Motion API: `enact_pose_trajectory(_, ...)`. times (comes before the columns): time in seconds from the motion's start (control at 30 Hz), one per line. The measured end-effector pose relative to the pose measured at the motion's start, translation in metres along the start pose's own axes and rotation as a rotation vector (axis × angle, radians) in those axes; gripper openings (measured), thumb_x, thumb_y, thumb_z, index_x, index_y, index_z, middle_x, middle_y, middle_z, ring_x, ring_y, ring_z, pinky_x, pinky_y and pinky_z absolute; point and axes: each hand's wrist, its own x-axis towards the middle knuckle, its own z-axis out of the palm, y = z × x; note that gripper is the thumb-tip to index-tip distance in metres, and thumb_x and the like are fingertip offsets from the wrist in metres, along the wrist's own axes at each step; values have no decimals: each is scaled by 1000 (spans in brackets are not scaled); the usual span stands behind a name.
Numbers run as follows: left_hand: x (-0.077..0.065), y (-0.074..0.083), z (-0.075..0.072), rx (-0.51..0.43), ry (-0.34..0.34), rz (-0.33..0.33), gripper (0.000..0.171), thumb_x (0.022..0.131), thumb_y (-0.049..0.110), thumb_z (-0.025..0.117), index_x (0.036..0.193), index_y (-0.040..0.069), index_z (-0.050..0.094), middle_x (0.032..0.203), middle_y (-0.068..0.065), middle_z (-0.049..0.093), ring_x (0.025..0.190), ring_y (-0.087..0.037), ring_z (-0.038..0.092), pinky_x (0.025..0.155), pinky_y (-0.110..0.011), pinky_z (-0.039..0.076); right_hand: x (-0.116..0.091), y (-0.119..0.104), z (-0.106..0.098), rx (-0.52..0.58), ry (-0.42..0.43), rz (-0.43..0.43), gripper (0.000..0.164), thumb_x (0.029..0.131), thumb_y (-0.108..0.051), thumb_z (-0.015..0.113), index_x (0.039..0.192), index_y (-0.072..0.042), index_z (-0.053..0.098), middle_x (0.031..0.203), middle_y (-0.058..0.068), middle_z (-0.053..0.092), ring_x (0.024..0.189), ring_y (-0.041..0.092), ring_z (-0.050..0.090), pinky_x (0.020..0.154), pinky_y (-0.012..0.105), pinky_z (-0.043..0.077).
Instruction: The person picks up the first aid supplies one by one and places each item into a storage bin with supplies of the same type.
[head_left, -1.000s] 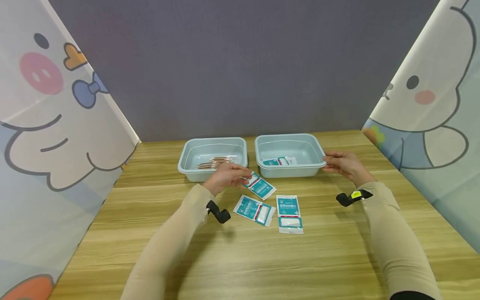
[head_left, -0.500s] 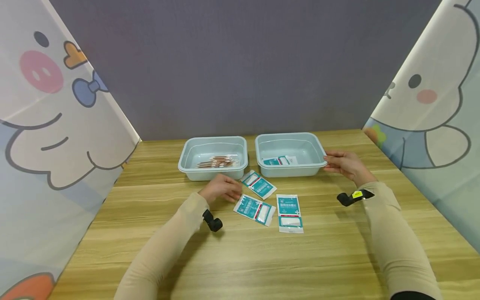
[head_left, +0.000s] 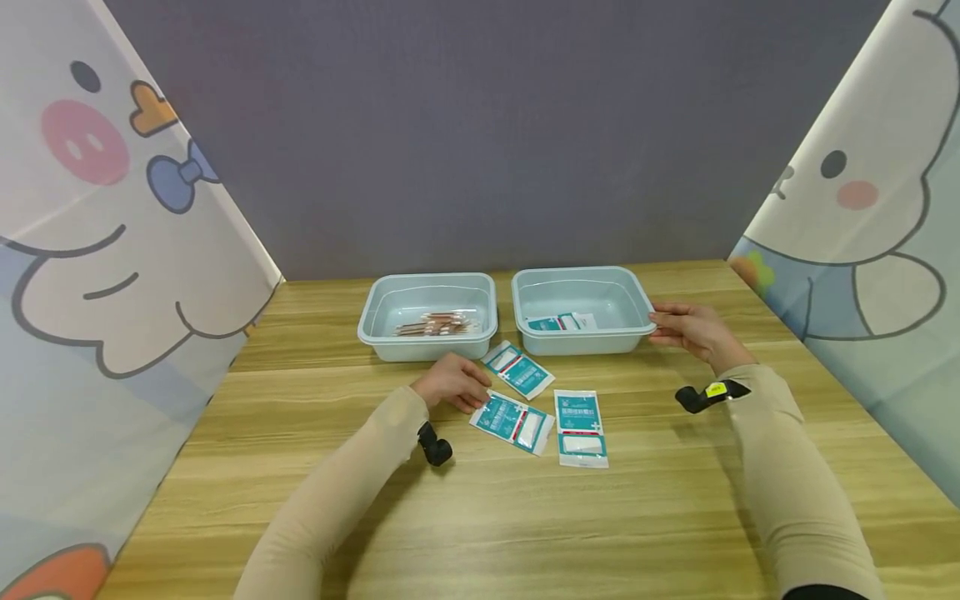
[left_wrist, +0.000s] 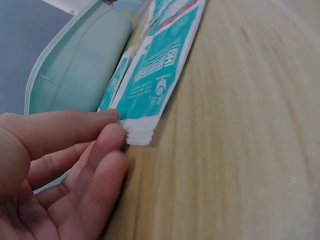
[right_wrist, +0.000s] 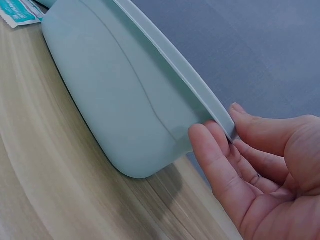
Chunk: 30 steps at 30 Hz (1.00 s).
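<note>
On the wood-grained table [head_left: 465,517], the nearest slanted packet [head_left: 513,422], teal and white with a red stripe, is pinched at its left end by the left hand [head_left: 454,383], whose thumb and forefinger are seen meeting at the white crimped edge in the left wrist view. Its white window is turned to the right. Just behind it, the rear packet [head_left: 519,371] is laid at another slant, before the gap between two pale blue trays, and to the right the third packet [head_left: 581,429] is placed lengthwise, its window toward the near edge. The left tray [head_left: 405,350] is occupied by a loose bundle of cotton swabs [head_left: 437,324] with brown sticks. In the right tray [head_left: 588,343], more teal-and-white packaging [head_left: 562,322] is held toward the front left; how many pieces are stacked there cannot be told. The right tray's rim is gripped near its front right corner by the right hand [head_left: 693,331], with the thumb laid on one side and the fingers curled on the other. Behind the table a dark grey panel [head_left: 495,133] is raised, flanked by two cartoon-printed sheets [head_left: 97,250].
</note>
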Motion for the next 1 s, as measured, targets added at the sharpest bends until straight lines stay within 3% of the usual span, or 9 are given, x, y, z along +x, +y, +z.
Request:
enact_pose_trajectory(0.37, 0, 5, 4, 98, 20, -7, 12, 79, -7, 77, 90, -4, 73, 66, -3, 68, 54, -10, 62, 46, -23, 56, 0, -1, 0, 0, -3, -2, 23, 99, 6, 55, 92, -9, 71, 84, 11, 70, 71, 19, 71, 70, 28, 63)
enact_pose_trajectory(0.67, 0, 9, -3, 201, -78, -3, 4, 83, 0, 77, 84, 2, 74, 69, -1, 69, 60, -10, 64, 50, -24, 56, -1, -1, 0, -23, 5, -4, 22, 98, 6, 56, 93, -10, 70, 85, 10, 71, 72, 18, 71, 71, 28, 63)
enact_pose_trajectory(0.87, 1, 5, -11, 124, -141, -1, 7, 85, -5, 72, 91, -7, 70, 72, -7, 70, 64, -15, 67, 64, -31, 63, 0, 0, 1, -18, 7, 7, 23, 98, 6, 56, 91, -10, 71, 84, 10, 71, 72, 19, 71, 72, 29, 63)
enact_pose_trajectory(1.0, 0, 1, -15, 57, -147, 11, 8, 85, -9, 70, 94, -10, 69, 72, -9, 69, 64, -15, 67, 66, -32, 64, 0, -1, 1, -11, 4, 5, 25, 98, 7, 55, 90, -11, 72, 84, 10, 70, 71, 19, 71, 71, 29, 63)
